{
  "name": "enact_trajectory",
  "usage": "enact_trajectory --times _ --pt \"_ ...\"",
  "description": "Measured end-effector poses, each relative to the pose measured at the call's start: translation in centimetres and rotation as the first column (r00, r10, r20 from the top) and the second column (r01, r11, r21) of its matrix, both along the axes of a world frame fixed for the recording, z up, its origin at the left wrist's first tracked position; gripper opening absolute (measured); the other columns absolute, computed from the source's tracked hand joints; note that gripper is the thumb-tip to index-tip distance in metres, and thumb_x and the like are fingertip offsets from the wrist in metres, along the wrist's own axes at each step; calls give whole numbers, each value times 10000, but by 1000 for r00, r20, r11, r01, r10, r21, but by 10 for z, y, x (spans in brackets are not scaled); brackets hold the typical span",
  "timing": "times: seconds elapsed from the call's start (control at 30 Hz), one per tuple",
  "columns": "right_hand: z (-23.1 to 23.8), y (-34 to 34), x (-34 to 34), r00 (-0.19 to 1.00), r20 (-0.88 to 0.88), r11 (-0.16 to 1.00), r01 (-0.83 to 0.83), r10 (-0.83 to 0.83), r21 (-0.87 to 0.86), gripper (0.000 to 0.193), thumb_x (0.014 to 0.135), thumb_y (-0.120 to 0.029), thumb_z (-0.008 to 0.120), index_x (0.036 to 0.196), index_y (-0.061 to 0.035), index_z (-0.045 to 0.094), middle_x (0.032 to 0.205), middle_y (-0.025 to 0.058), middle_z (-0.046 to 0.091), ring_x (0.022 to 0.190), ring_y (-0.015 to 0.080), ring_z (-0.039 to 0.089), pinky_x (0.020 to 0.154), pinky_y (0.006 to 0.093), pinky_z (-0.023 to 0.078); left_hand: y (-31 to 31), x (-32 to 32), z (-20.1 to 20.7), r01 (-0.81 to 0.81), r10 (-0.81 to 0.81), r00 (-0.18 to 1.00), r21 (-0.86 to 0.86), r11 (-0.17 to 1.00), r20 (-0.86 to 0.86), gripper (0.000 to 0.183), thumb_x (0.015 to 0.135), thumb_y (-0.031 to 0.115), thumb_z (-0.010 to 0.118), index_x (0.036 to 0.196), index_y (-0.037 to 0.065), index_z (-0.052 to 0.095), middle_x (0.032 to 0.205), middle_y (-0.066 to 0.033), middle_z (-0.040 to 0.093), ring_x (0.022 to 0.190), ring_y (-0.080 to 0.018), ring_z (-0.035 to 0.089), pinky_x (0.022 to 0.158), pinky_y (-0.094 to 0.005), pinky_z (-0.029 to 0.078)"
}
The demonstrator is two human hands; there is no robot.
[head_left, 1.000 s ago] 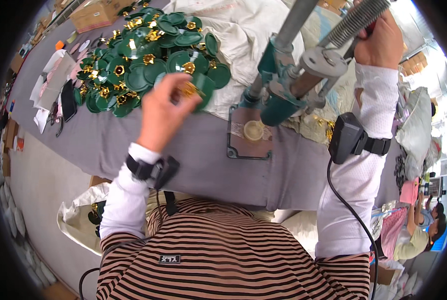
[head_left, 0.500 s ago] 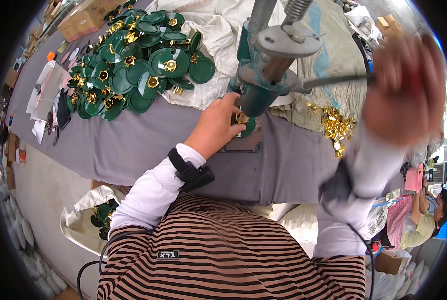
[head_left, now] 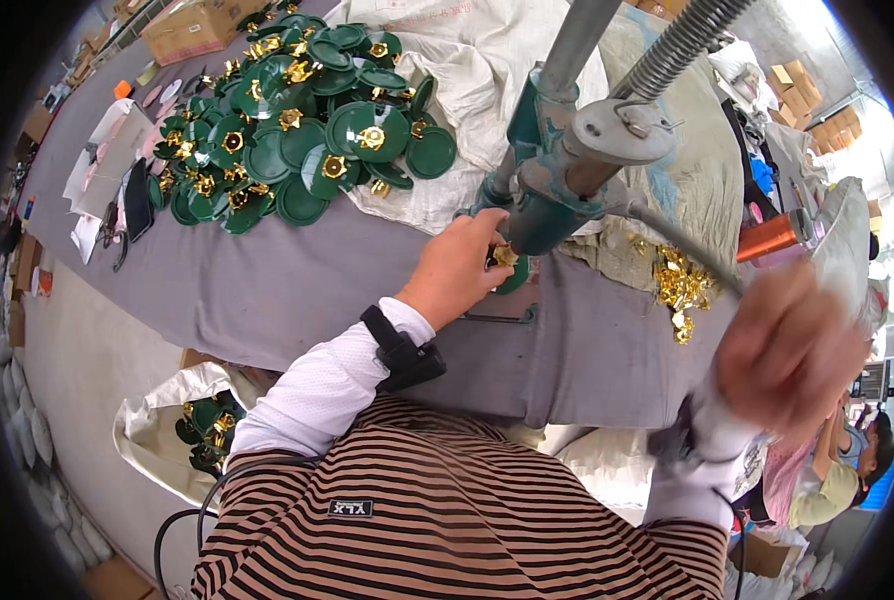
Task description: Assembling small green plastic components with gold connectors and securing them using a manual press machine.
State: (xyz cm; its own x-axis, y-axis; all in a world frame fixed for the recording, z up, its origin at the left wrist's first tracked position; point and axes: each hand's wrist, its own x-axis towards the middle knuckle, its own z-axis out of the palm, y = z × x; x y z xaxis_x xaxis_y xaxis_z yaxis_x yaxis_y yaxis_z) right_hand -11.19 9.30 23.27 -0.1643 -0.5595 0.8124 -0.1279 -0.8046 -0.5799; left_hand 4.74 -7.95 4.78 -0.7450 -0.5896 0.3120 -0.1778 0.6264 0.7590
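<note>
My left hand (head_left: 454, 265) is closed at the fingertips on a small gold-coloured metal piece (head_left: 505, 257). That piece sits on a dark green round disc (head_left: 514, 279), directly below the ram of a green hand press (head_left: 545, 215). Part of the disc is hidden by my fingers and the press. Out to the right, my right hand (head_left: 792, 355) is smeared by motion, with curled fingers at the outer end of the press lever (head_left: 682, 243). The grip itself is blurred. The lever slopes down toward that hand.
A big pile of green discs with gold pieces (head_left: 287, 130) lies left of the press on white sacking. Loose gold pieces (head_left: 682, 285) are heaped to its right. An open white sack (head_left: 152, 425) holds more discs below the table. Another person (head_left: 832, 485) sits at far right.
My right hand has come down, and the press lever has swung down with it. My left hand keeps its hold under the press. The whole view has shifted slightly.
</note>
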Motion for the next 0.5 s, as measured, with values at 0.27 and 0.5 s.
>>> enact_trajectory --times 0.27,0.5 --pt "62 -134 -95 929 213 933 243 -303 266 259 962 -113 517 1156 55 553 772 54 557 590 99 493 453 208 376 -15 47 -12 12 3 991 111 994 -134 627 705 118 823 1259 53 537 965 -114 671 859 -260 672 784 -341 544" --pt "55 -143 -99 947 284 967 84 -152 240 373 1013 -112 471 1279 150 474 865 106 545 735 166 504 645 244 456 -74 92 12 60 -33 992 -219 974 125 518 709 201 835 1151 42 617 994 -118 657 938 -296 632 836 -373 518"
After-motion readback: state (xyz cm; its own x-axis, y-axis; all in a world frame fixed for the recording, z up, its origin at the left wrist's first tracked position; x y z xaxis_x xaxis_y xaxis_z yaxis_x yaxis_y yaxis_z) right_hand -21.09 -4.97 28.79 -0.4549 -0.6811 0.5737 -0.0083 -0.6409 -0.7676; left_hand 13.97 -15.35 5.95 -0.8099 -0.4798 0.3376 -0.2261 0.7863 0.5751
